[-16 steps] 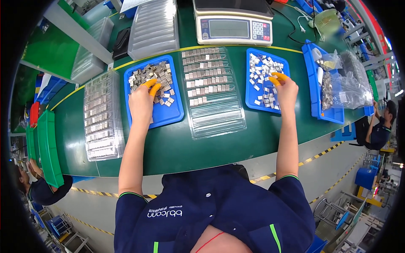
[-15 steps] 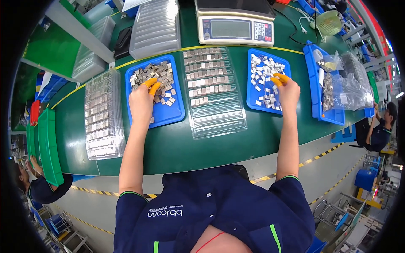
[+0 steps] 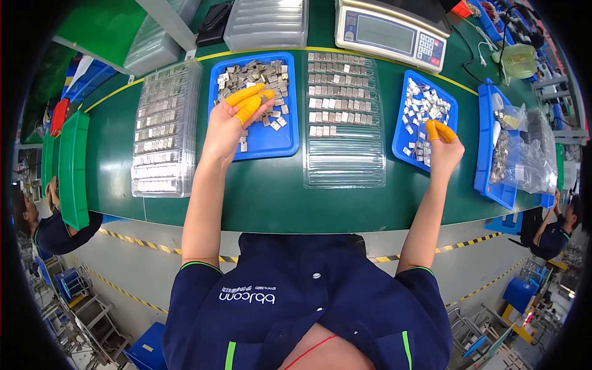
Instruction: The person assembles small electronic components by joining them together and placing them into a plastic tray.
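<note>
Three blue trays sit on the green bench before me. My left hand point(image 3: 229, 126) is over the left blue tray point(image 3: 285, 143), which holds a loose heap of small grey metal pieces point(image 3: 256, 73), too many and too jumbled to count. Three of my fingers point(image 3: 245, 95) there wear orange cots, and they are bunched together, pointing up and to the right across the heap; I think they pinch a piece, but the view is too small to be sure.

My right hand point(image 3: 443, 151) rests at the near edge of the middle blue tray point(image 3: 401, 145), where smaller pale pieces point(image 3: 422, 108) lie scattered. Two orange-tipped fingertips point(image 3: 439, 131) are drawn close together there, touching the pieces; whether one is caught between them I cannot tell.

Between my hands lies one clear slotted tray point(image 3: 344, 166), its long axis running away from me. Its far rows are filled with pieces laid crosswise, roughly seven rows; the near rows are bare. A second clear tray point(image 3: 161, 132), filled nearly end to end, lies to my left, tilted slightly. The third blue tray point(image 3: 493, 185) on my far right carries clear plastic bags point(image 3: 527, 157). One weighing scale point(image 3: 391, 31) stands beyond.
</note>
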Demonstrator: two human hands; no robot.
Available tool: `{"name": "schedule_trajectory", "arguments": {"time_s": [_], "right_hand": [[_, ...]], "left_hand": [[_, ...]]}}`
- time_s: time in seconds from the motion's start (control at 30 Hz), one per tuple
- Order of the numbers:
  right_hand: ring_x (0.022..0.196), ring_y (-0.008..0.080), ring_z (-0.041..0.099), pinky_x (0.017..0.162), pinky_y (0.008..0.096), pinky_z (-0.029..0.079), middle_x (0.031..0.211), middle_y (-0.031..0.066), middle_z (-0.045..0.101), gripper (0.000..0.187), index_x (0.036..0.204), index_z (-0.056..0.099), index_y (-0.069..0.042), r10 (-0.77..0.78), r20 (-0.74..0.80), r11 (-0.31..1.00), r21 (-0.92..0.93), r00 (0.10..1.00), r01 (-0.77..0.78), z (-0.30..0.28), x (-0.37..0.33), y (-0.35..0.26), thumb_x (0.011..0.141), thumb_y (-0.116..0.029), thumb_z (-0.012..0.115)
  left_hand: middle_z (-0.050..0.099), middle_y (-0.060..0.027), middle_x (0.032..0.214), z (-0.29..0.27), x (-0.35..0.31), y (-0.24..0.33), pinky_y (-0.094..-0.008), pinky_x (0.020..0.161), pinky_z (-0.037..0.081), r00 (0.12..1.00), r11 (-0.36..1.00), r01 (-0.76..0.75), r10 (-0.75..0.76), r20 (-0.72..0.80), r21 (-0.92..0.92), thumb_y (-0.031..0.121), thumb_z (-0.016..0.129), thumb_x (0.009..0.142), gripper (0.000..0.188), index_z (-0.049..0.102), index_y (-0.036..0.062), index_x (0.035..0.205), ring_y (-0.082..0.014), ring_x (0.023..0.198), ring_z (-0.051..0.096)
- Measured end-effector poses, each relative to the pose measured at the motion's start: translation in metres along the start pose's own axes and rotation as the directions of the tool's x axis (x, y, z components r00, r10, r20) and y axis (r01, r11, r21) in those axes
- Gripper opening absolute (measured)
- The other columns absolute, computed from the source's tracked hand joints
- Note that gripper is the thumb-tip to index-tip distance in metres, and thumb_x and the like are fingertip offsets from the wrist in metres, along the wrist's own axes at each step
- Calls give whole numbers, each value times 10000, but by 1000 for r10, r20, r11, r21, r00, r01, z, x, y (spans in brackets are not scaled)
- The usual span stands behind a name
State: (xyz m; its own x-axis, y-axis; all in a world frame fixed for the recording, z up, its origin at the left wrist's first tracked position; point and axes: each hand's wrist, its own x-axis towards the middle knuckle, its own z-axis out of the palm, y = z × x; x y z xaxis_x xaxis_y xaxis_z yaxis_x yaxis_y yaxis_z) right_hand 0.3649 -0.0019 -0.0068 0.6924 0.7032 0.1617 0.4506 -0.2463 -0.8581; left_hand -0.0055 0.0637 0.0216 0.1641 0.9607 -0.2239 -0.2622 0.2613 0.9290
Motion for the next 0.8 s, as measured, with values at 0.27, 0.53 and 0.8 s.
{"name": "schedule_trajectory", "arguments": {"time_s": [0.27, 0.53, 0.8], "right_hand": [[732, 144, 634, 670, 226, 523, 878, 107, 659, 193, 950, 655, 64, 11, 69, 968, 249, 998, -28, -6, 6, 10, 780, -23, 685], [768, 112, 616, 700, 231, 492, 887, 93, 673, 192, 1006, 674, -17, -131, 17, 991, 25, 991, 131, -4, 9, 27, 823, -19, 615], [704, 185, 618, 646, 285, 485, 843, 122, 656, 198, 1008, 685, -74, -156, -32, 956, -257, 987, 143, -6, 10, 21, 816, -104, 646]], "left_hand": [[628, -155, 1037, 12, -13, -19, -202, 751, 516, 984, 984, 164, -160, 73, -62, 98, 544, 894, 294, 543, -46, 1151, -190, 912, 638], [626, -174, 1010, 29, -18, -31, -234, 774, 532, 987, 972, 127, -105, 121, -197, 38, 598, 848, 288, 555, -69, 1113, -197, 874, 642], [634, -175, 1004, 31, -21, -28, -236, 737, 548, 987, 983, 129, -115, 114, -132, 45, 618, 833, 289, 568, -61, 1096, -216, 885, 651]]}}
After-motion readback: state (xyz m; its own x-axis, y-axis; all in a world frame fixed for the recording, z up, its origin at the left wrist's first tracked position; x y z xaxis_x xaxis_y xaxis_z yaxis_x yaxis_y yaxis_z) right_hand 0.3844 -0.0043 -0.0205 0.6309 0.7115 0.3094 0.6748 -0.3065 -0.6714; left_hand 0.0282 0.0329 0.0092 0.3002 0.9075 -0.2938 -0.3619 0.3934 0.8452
